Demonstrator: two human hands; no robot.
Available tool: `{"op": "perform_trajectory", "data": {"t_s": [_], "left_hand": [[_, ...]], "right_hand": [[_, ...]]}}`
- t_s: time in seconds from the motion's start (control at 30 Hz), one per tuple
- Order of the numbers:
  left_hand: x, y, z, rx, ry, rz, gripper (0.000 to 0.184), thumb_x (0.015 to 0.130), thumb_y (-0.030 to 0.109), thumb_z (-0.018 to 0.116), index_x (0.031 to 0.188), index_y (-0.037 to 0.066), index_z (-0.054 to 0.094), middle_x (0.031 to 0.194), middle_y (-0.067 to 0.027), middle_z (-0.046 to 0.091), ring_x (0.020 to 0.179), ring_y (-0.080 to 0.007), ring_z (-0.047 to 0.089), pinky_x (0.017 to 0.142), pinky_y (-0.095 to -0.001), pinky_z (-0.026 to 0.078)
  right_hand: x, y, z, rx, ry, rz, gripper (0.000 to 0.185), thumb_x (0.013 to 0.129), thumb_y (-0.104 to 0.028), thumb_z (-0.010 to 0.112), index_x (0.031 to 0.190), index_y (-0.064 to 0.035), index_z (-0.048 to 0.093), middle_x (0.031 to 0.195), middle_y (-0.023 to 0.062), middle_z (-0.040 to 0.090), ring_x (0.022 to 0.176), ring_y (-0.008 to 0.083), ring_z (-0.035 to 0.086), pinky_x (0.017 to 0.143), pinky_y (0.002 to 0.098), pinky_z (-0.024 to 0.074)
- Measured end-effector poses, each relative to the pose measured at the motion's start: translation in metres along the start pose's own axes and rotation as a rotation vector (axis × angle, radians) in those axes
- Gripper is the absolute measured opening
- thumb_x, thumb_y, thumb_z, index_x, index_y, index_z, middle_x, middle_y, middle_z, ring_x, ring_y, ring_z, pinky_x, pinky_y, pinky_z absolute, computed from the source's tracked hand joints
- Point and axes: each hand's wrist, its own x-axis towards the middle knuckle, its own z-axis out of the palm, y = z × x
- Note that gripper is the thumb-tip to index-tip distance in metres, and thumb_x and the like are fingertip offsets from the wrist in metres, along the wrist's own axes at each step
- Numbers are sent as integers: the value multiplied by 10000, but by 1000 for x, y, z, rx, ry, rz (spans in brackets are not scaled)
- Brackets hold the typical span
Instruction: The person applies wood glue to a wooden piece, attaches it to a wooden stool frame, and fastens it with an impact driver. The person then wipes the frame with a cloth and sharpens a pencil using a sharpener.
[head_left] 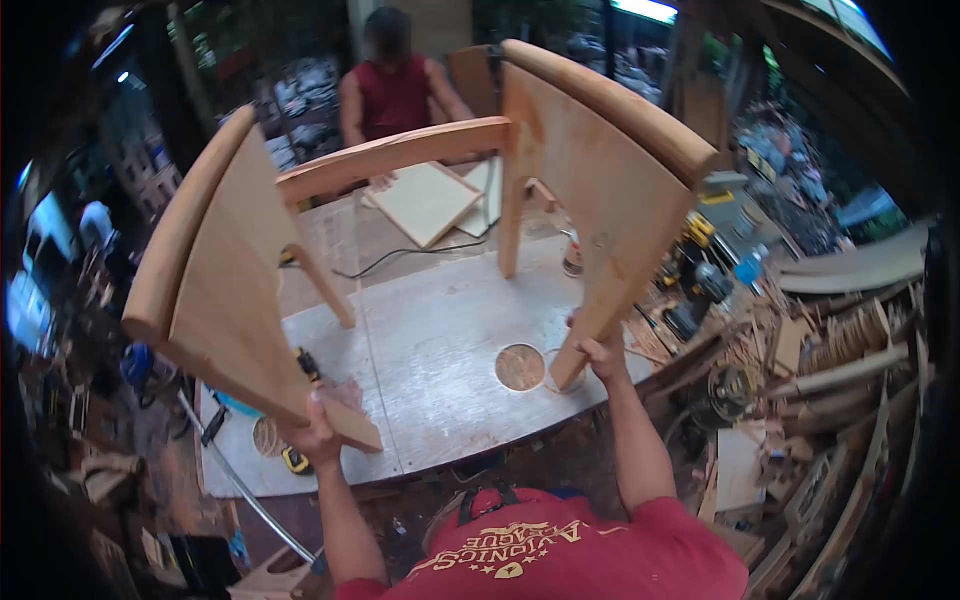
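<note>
1. Head view: at 9 o'clock, the left side (222, 260) of a wooden frame (395, 153) rises over the table (435, 385).
2. At 8 o'clock, the left hand (314, 435) is wrapped around the near left leg (352, 427), close to its end.
3. At 11 o'clock, the frame's rail joins its two sides; beyond it are pale boards (425, 207) and another person (392, 95).
4. At 5 o'clock, a round hole (520, 367) shows in the tabletop.
5. At 2 o'clock, a can (573, 256) stands near the frame's right side (600, 160).
6. At 4 o'clock, the right hand (604, 358) grips the near right leg (612, 310).
7. At 3 o'clock sits a drill (692, 300).
</note>
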Motion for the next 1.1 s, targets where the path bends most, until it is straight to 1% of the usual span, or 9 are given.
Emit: {"op": "perform_trajectory", "data": {"t_s": [0.3, 0.57, 0.67, 0.73, 0.83, 0.9, 0.93, 1.0, 1.1], "left_hand": [[5, 4, -7, -1, -50, -163, 406, 900, 204, 687, 1141, -111, 596, 1032, -172, 665, 878, -234, 643, 802, -357, 516], [-4, -6, -4, -36, 22, -172, 476, 930, 272, 650, 1171, -129, 565, 1102, -183, 644, 957, -247, 625, 879, -371, 493], [-18, -4, -1, 106, 86, -218, 479, 929, 240, 651, 1223, -120, 534, 1147, -195, 622, 978, -263, 618, 901, -369, 486], [-45, -24, -4, 275, 153, -197, 474, 927, 206, 655, 1251, -113, 521, 1173, -203, 606, 1003, -273, 610, 913, -365, 483], [-131, -3, 13, 512, 227, -84, 467, 912, 146, 657, 1284, -94, 509, 1209, -209, 588, 1064, -285, 590, 941, -372, 471], [-202, 10, 33, 530, 253, -219, 478, 887, 101, 657, 1301, -82, 502, 1189, -206, 599, 1095, -284, 574, 959, -375, 459], [-225, 58, 61, 556, 198, -333, 442, 863, 75, 656, 1266, -64, 540, 1180, -188, 604, 1088, -262, 569, 953, -361, 455], [-271, 76, 74, 443, 95, -545, 306, 834, 100, 706, 1103, -38, 661, 1032, -119, 676, 921, -198, 627, 834, -322, 505], [-329, 94, 100, 449, 65, -463, 137, 834, 105, 719, 916, -4, 727, 959, -112, 716, 834, -183, 679, 714, -317, 531]], "right_hand": [[-5, -10, -4, -29, 8, 85, 403, 667, -105, 661, 1056, 1, 649, 981, 93, 685, 928, 191, 655, 836, 340, 528], [-7, -7, -10, -138, -72, 50, 477, 718, -146, 691, 1166, -15, 590, 1043, 107, 673, 986, 232, 641, 900, 367, 494], [-18, -6, -23, -274, -137, 85, 645, 786, -263, 739, 1332, -15, 501, 1200, 184, 595, 1156, 299, 556, 993, 397, 429], [-29, -1, -41, -446, -154, -138, 650, 778, -225, 760, 1331, -14, 492, 1161, 189, 577, 1149, 309, 541, 994, 408, 434], [-58, 32, -109, -599, -248, 22, 630, 804, -251, 736, 1336, -6, 503, 1168, 210, 583, 1107, 366, 549, 990, 441, 434], [-73, 87, -168, -737, -224, 37, 614, 819, -276, 714, 1349, -30, 527, 1216, 220, 588, 1120, 391, 551, 995, 466, 434], [-73, 107, -195, -958, -180, -24, 569, 814, -230, 698, 1333, -50, 550, 1207, 208, 602, 1113, 389, 556, 969, 483, 440], [-58, 102, -226, -955, -200, -127, 518, 803, -142, 669, 1306, -66, 570, 1137, 216, 628, 1106, 421, 545, 970, 496, 429], [-46, 104, -241, -1189, -278, -49, 330, 835, -69, 592, 1154, 7, 623, 1131, 231, 582, 1044, 430, 556, 913, 489, 444]]}}
